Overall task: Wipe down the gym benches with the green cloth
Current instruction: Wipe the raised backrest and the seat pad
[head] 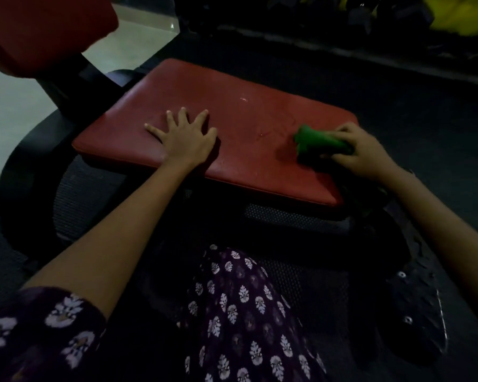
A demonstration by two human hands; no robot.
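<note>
Grip first: right hand [362, 150] clenched round the bunched cloth [319, 143], fingers curled over its rear end, free end fanned out toward bench centre. Cloth sits on the red pad, near the right edge of the bench [204, 86]. Bunching gives a firm wad to press with, likely better for scrubbing than a flat sheet.

Left hand [185, 136] flat on the pad, fingers spread and straight, holding nothing. Looks like a brace: takes body weight while leaning in, maybe steadies the pad against the wipe.

Faint streaks and a small glint mid-pad, between the hands; can't tell if wet or scuffed. Lighting is poor.

Second red pad [39, 31] top left, raised and tilted, probably the backrest. Dark floor mat [398, 86] under it all, pale tile [9, 111] far left.
</note>
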